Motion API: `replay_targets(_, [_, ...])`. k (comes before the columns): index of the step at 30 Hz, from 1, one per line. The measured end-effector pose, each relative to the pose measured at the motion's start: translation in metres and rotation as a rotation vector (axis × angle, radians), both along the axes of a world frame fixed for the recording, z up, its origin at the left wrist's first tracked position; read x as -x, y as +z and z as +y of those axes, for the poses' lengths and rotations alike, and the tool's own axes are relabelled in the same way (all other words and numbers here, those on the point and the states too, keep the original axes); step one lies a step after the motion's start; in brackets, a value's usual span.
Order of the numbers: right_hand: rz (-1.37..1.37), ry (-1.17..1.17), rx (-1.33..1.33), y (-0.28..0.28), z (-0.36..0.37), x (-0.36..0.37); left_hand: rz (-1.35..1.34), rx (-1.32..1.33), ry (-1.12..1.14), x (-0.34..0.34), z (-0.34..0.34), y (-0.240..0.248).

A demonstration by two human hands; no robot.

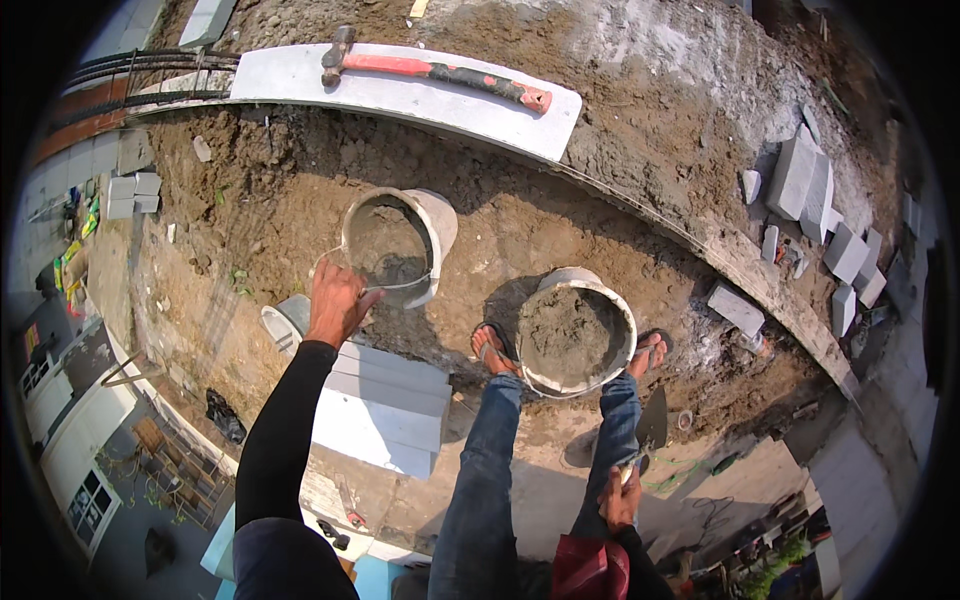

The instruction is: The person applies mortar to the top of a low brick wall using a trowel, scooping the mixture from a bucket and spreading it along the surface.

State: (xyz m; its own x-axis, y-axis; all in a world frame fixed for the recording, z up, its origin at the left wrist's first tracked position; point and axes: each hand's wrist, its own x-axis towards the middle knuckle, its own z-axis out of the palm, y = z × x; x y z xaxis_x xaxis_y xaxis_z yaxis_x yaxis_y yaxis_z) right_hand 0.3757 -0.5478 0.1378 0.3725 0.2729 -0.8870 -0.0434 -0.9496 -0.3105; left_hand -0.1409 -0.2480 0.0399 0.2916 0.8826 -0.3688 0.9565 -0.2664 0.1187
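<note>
My left hand [338,302] reaches out with its fingers curled round the thin wire handle of a pale bucket [438,218]. That bucket leans over on the soil, its mouth tilted toward me, with some wet mortar [392,265] inside. Low on the right, beside my leg, my right hand [620,500] is closed round the handle of a trowel [652,420], whose dark blade points away from me. A second bucket [572,276], filled nearly to the rim with grey mortar [570,335], stands between my sandalled feet.
A sledgehammer [430,72] with a red and black handle lies on a long white block [300,85] beyond the buckets. Light blocks [385,400] are stacked near my left arm. More blocks [800,175] lie at the right. Steel bars [150,65] stick out at far left.
</note>
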Motion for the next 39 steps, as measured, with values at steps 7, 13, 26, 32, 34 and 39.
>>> replay_targets(7, [0.022, -0.004, 0.004, -0.005, -0.008, -0.004, 0.006, 0.278, 0.098, 0.002, -0.035, -0.002])
replay_targets(13, [0.018, -0.053, 0.006, -0.002, -0.018, 0.007, 0.052, 0.402, 0.125, 0.024, -0.052, 0.011])
replay_targets(26, [-0.595, -0.119, 0.060, 0.142, -0.204, -0.157, -0.113, 0.672, 0.161, -0.132, -0.021, 0.158])
replay_targets(32, [-0.680, -0.560, 0.388, 0.199, -0.331, -0.095, -0.424, 1.101, 0.364, -0.243, -0.071, 0.296])
replay_targets(34, [-0.567, -0.567, 0.490, 0.190, -0.328, -0.080, -0.469, 1.147, 0.398, -0.268, -0.078, 0.323])
replay_targets(39, [-0.333, -0.546, 0.356, 0.132, -0.303, -0.086, -0.558, 1.231, 0.346, -0.364, -0.091, 0.341])
